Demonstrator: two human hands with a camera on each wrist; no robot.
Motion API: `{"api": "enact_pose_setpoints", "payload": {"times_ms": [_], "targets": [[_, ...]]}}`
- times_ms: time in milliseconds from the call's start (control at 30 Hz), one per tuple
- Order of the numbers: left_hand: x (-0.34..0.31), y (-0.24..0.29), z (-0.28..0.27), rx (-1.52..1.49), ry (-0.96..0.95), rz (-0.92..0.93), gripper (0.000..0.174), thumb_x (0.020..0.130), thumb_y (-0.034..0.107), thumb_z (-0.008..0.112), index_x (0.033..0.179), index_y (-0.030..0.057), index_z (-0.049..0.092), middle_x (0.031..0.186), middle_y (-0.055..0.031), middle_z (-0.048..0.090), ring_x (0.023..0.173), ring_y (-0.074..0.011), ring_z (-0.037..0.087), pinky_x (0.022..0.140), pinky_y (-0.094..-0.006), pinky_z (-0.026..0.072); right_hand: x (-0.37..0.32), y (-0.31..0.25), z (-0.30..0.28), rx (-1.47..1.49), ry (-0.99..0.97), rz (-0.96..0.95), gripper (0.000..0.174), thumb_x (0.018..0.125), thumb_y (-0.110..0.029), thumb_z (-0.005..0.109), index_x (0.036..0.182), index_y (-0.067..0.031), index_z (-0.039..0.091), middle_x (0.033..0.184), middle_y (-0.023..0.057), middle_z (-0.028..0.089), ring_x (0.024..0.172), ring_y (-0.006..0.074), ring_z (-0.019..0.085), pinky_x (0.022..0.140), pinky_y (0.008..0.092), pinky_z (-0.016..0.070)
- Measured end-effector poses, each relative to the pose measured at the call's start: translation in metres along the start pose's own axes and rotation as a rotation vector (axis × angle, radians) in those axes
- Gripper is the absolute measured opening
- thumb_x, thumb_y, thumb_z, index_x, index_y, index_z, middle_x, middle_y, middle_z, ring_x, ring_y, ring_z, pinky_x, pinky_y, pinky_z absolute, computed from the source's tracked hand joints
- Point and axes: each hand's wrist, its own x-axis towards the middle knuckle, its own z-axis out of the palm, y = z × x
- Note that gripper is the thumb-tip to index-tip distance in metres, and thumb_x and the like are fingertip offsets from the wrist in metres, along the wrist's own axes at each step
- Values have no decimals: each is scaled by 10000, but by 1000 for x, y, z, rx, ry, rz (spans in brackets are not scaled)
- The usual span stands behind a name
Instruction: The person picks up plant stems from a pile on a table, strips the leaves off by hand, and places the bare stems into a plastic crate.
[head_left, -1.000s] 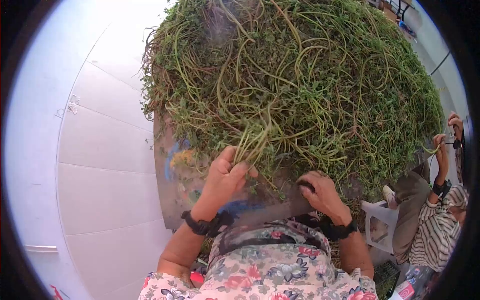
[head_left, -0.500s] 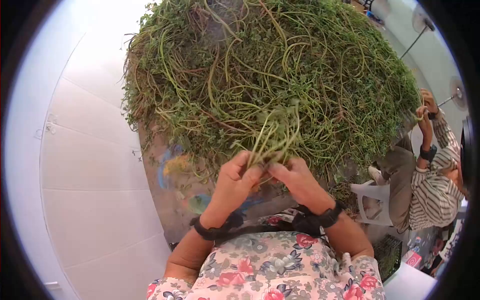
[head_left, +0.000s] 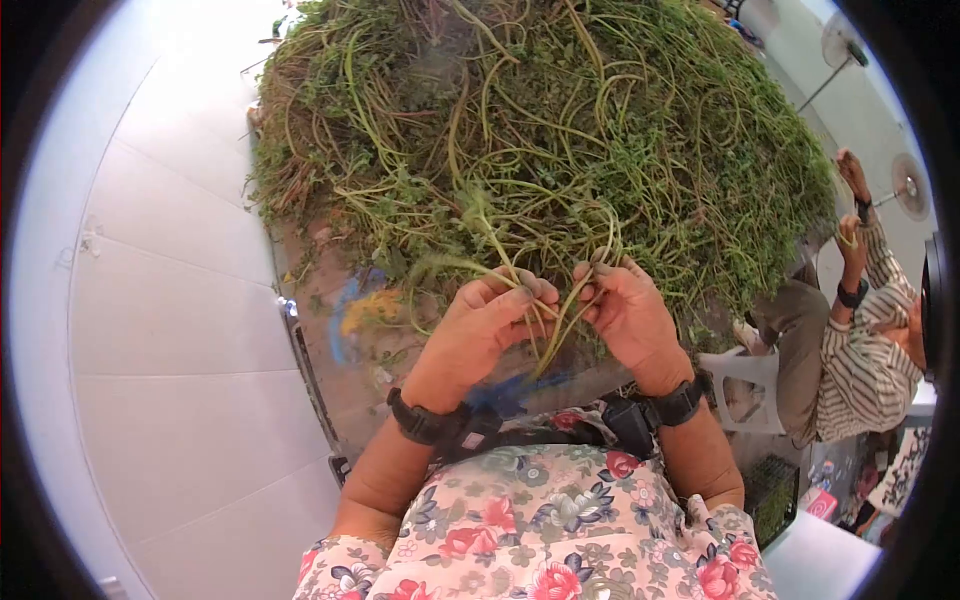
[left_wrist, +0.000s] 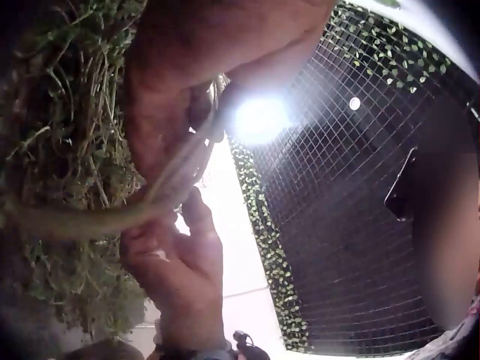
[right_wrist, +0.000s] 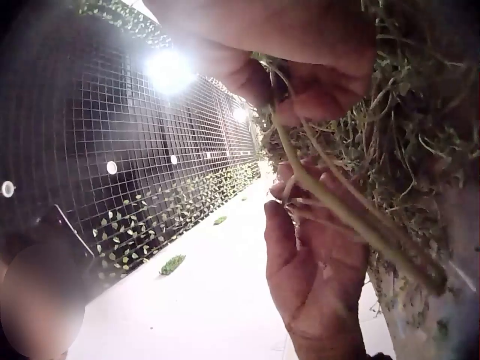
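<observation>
Held stems (right_wrist: 349, 216) light green; blouse (head_left: 540, 530) pink, floral; wristbands (head_left: 413, 418) black.

The desk (head_left: 362, 410) shows a bare brownish strip along its near edge, marked with a yellow patch (head_left: 372, 312) toward the left edge and blue patches (head_left: 515, 393) beside it and closer to the near edge. A heap of leafy green stems (head_left: 640, 150) covers the rest, hiding the far edge and spilling over the left one; loose leaf bits (head_left: 388, 362) dot the strip.
</observation>
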Motion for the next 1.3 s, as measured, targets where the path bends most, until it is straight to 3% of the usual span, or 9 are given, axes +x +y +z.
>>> {"api": "enact_pose_setpoints", "payload": {"times_ms": [400, 567, 667, 767, 867, 900, 1000, 1233, 1300], "targets": [[18, -17, 28, 427, 212, 30, 174, 853, 144, 569, 975, 38, 505, 839, -34, 576, 706, -113, 552, 628, -282, 504, 24, -26, -13, 34, -136, -26, 129, 847, -92, 561, 970, -53, 551, 914, 59, 629, 722, 113, 572, 650, 262, 477], [20, -25, 31, 471, 339, 174, 135, 870, 129, 540, 957, 33, 500, 816, -33, 562, 681, -111, 539, 590, -281, 504, 25, -30, -28, 2, -229, -99, 129, 871, -105, 548, 977, -32, 564, 908, 54, 628, 750, 118, 582, 687, 275, 484], [22, -28, 31, 437, 348, 215, 124, 883, 129, 530, 950, 31, 496, 805, -37, 555, 679, -117, 536, 576, -279, 502, 12, -33, -17, -187, -176, -263, 130, 841, -93, 584, 963, -51, 593, 897, 50, 627, 782, 142, 591, 749, 291, 478], [28, -30, 26, 259, 342, 223, 104, 898, 125, 515, 946, 37, 488, 802, -44, 552, 677, -124, 535, 570, -281, 498, -10, -35, -9, -820, -175, -440, 146, 786, -70, 636, 930, -79, 621, 893, 49, 627, 827, 158, 592, 797, 288, 457], [40, -27, 7, 14, 408, 226, 74, 903, 110, 503, 927, 44, 482, 779, -47, 549, 648, -125, 543, 569, -286, 512, -22, -29, -2, -1017, -388, -821, 160, 738, -41, 660, 888, -93, 635, 890, 49, 627, 841, 160, 594, 766, 284, 460], [42, -24, 5, -70, 440, 228, 64, 902, 104, 500, 918, 45, 480, 767, -48, 549, 635, -125, 546, 569, -287, 519, -24, -28, 0, -1007, -427, -868, 147, 751, -15, 631, 890, -63, 624, 923, 56, 630, 850, 160, 591, 755, 284, 469], [34, -15, 8, -9, 356, 288, 83, 918, 128, 487, 959, 57, 476, 795, -49, 546, 667, -142, 554, 565, -293, 497, -26, -54, -1, -660, -150, -607, 149, 778, -27, 602, 925, -50, 607, 940, 64, 630, 847, 170, 594, 771, 290, 478], [17, 1, 13, 26, 315, 445, 125, 917, 135, 486, 1018, 61, 494, 848, -70, 581, 729, -178, 592, 642, -345, 528, -37, -142, -76, -158, 262, -898, 171, 886, -119, 459, 992, -25, 555, 922, 88, 625, 845, 150, 597, 705, 294, 507], [14, -1, 18, 81, 185, 393, 156, 916, 143, 489, 1049, 62, 499, 881, -80, 598, 757, -190, 604, 682, -355, 534, -41, -128, -70, -306, 118, -780, 170, 871, -106, 477, 999, -20, 549, 911, 83, 625, 824, 145, 600, 690, 285, 505]]}}
